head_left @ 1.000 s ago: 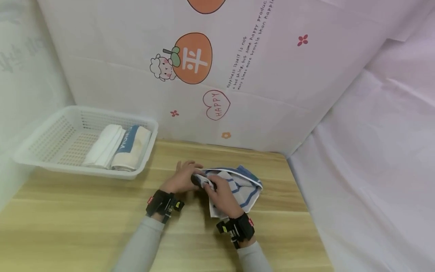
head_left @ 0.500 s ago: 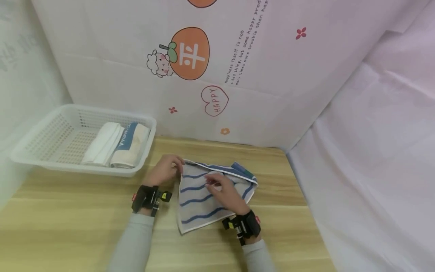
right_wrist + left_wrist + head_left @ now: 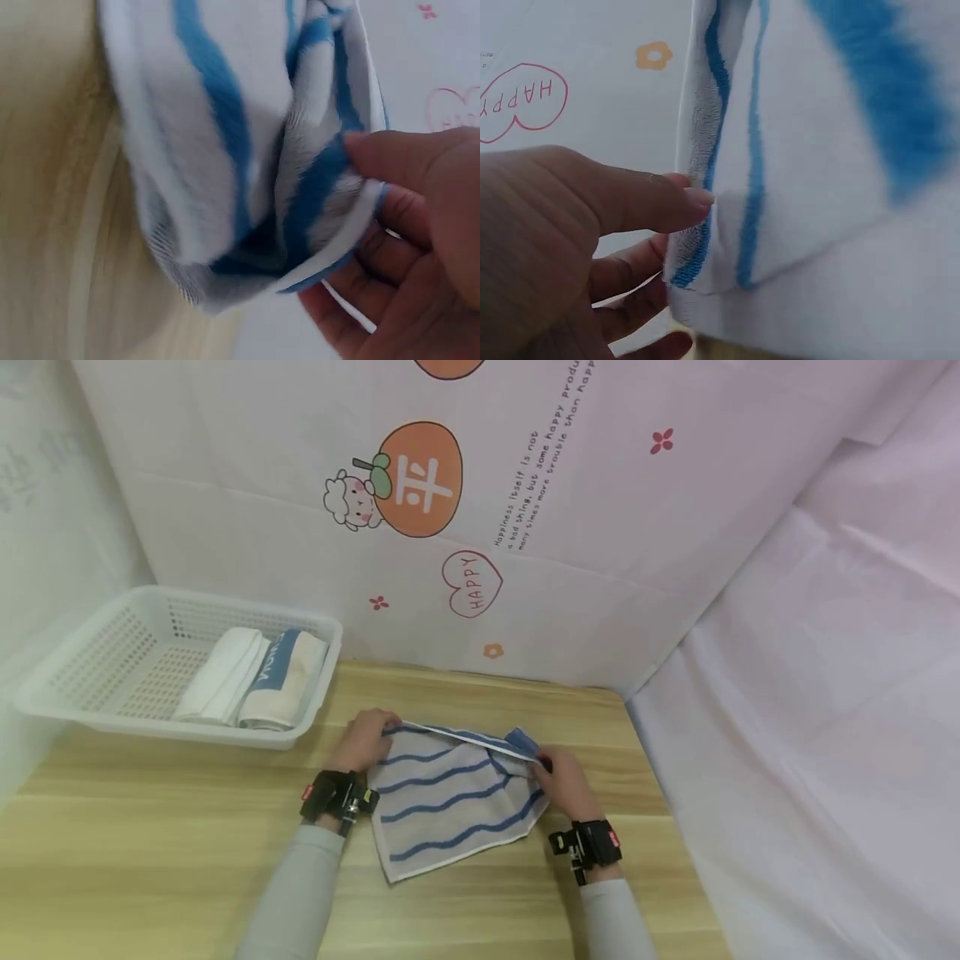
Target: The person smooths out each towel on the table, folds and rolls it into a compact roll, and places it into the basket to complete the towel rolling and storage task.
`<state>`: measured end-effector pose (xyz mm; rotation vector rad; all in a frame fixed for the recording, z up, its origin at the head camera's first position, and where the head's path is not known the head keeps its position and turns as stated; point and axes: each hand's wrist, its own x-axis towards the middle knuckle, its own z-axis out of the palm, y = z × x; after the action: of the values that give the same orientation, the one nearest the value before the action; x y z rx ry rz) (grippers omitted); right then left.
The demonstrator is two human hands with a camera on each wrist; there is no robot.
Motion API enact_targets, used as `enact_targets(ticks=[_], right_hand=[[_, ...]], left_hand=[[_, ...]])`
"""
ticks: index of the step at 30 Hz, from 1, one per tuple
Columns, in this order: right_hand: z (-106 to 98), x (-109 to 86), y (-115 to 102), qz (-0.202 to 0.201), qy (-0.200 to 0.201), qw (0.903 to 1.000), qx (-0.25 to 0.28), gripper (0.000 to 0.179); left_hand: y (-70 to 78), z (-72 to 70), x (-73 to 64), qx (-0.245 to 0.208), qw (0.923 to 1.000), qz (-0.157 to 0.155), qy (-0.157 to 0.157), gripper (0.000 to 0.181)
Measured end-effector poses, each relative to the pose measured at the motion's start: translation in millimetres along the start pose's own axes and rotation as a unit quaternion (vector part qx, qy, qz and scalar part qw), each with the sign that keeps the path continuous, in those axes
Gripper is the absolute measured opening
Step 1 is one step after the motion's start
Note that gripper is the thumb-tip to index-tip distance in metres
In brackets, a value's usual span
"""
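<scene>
A white towel with wavy blue stripes [image 3: 442, 793] lies partly spread on the wooden table, its far edge folded over and raised. My left hand [image 3: 363, 742] pinches the towel's far left corner; in the left wrist view the thumb [image 3: 652, 201] presses the striped edge against the fingers. My right hand [image 3: 566, 783] grips the far right part of the edge. Seen from the right wrist, thumb and fingers [image 3: 397, 161] pinch a bunched fold there, and the cloth sags into a pocket beside it. A small blue flap [image 3: 522, 742] sticks up near the right hand.
A white perforated plastic basket [image 3: 97, 720] stands at the back left, holding a folded white towel [image 3: 225, 677] and a folded beige-and-blue towel [image 3: 281, 681]. A printed sheet [image 3: 570, 610] rises behind the wooden table [image 3: 187, 827], and white cloth [image 3: 810, 735] hangs at the right.
The bunched towel has been opened out toward the left and front. My left hand has moved left with its corner; my right hand has moved right and now holds the far edge.
</scene>
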<state>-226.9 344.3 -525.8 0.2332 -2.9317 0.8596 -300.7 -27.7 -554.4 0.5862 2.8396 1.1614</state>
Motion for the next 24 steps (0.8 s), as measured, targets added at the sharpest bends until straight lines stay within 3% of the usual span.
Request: enact_targets(ticks=[3, 7, 9, 11, 14, 16, 20, 24], right_hand=[[-11.9, -12.0, -1.9, -0.018, 0.019, 0.9992, 0.028, 0.017], [-35.3, -25.7, -3.3, -0.054, 0.042, 0.9968, 0.042, 0.014], [-46.1, -32.3, -2.9, -0.074, 0.032, 0.9960, 0.040, 0.014], [-55.5, -38.0, -3.7, -0.083, 0.006, 0.9957, 0.042, 0.025], [-66.4, -46.2, -5.1, -0.070, -0.016, 0.9963, 0.047, 0.038], [-70.0, -49.9, -5.1, -0.061, -0.016, 0.9973, 0.039, 0.033], [-66.3, -52.7, 4.0, -0.065, -0.024, 0.9976, -0.004, 0.002], [-63.1, -52.4, 24.6, -0.059, -0.031, 0.9970, -0.039, 0.018]], left_hand=[[5.1, -2.0, -2.5, 0.004, 0.9998, -0.020, 0.005, 0.021], [8.5, -8.0, -4.6, -0.022, 0.9993, -0.026, 0.013, 0.014], [10.1, -11.5, -4.2, -0.039, 0.9987, -0.025, 0.023, 0.016], [10.6, -15.4, -3.4, -0.049, 0.9979, -0.020, 0.037, 0.018], [15.6, -22.5, -3.6, -0.064, 0.9966, -0.005, 0.052, 0.021], [17.5, -26.3, -4.2, -0.065, 0.9958, -0.001, 0.064, 0.023], [14.3, -30.7, -7.0, -0.043, 0.9941, -0.012, 0.098, 0.031], [5.5, -25.7, -3.5, 0.023, 0.9930, 0.002, 0.115, 0.041]])
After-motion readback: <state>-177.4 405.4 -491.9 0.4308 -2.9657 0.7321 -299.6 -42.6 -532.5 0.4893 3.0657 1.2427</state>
